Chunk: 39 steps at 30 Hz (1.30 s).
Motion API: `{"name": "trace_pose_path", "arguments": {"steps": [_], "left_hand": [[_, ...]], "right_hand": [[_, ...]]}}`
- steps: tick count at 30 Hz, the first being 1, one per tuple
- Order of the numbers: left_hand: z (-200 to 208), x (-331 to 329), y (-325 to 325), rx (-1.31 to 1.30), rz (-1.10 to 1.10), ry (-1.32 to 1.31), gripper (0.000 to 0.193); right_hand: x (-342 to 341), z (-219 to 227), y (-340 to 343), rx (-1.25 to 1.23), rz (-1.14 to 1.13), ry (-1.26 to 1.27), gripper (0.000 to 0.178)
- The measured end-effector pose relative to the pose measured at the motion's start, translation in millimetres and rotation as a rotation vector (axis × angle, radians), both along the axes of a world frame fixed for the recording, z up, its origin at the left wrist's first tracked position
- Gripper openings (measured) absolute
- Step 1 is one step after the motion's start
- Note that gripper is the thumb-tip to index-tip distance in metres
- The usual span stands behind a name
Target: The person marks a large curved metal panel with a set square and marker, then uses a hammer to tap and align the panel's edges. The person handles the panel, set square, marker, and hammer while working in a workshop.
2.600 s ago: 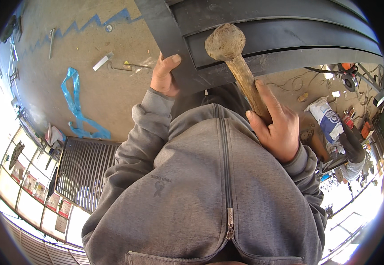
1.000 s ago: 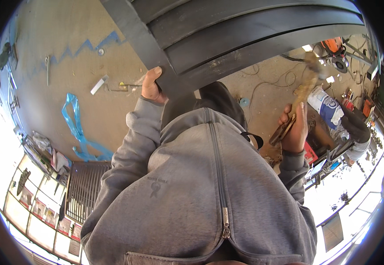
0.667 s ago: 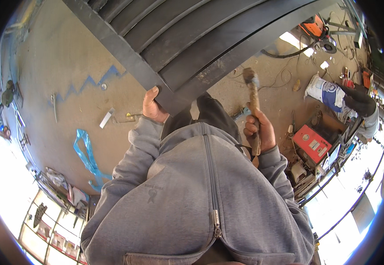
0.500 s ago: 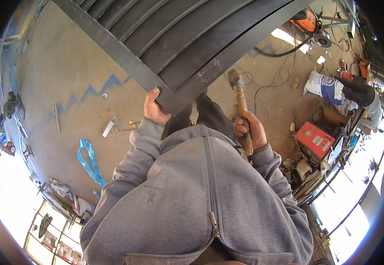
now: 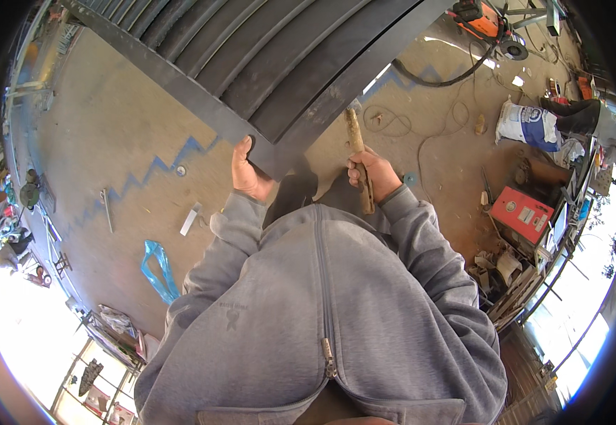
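Note:
A dark grey louvered metal panel (image 5: 240, 122) with curved slats in a flat frame fills the top of the view, one corner pointing at my waist. My left hand (image 5: 250, 172) grips the frame beside that corner, thumb on the edge and the other fingers mostly hidden behind it. To the right of the corner, my right hand (image 5: 374, 174) is wrapped round the worn wooden handle of a hammer (image 5: 354, 133). The handle points up toward the panel's right frame edge. Most of the hammer's head is hidden at that edge.
An orange machine (image 5: 476, 21) stands at upper right, with cables on the floor. Farther right are a white and blue sack (image 5: 526, 126) and a red box-shaped machine (image 5: 522, 214). A blue plastic strip (image 5: 157, 269) and a short pale metal piece (image 5: 191, 219) lie at left.
My right hand has moved up and left with the hammer, bringing its head to the panel's right edge. My left hand keeps its hold near the corner. The view has shifted slightly.

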State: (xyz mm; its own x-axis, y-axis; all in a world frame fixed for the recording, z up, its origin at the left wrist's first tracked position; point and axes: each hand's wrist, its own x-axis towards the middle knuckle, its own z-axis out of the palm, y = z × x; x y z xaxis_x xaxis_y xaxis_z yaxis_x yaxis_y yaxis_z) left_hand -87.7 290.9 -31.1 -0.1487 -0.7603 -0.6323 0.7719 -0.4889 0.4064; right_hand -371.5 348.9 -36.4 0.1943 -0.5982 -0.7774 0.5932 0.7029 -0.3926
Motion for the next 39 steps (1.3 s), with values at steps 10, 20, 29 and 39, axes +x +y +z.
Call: {"name": "trace_pose_path", "arguments": {"steps": [10,20,29,39], "left_hand": [[-19,-20,5,-0.114,0.247,-0.213,0.056],[-56,6,10,-0.657,0.074,-0.167,0.061],[-50,43,20,-1.131,0.270,-2.279,0.053],[-19,49,47,-1.457,-0.068,-1.364,0.055]], "right_hand": [[-36,-57,7,-0.099,0.120,0.240,0.018],[-14,-176,43,-0.383,0.016,0.030,0.035],[98,-291,18,-0.562,-0.187,-0.645,0.074],[172,-357,3,-0.931,-0.121,-0.637,0.065]]}}
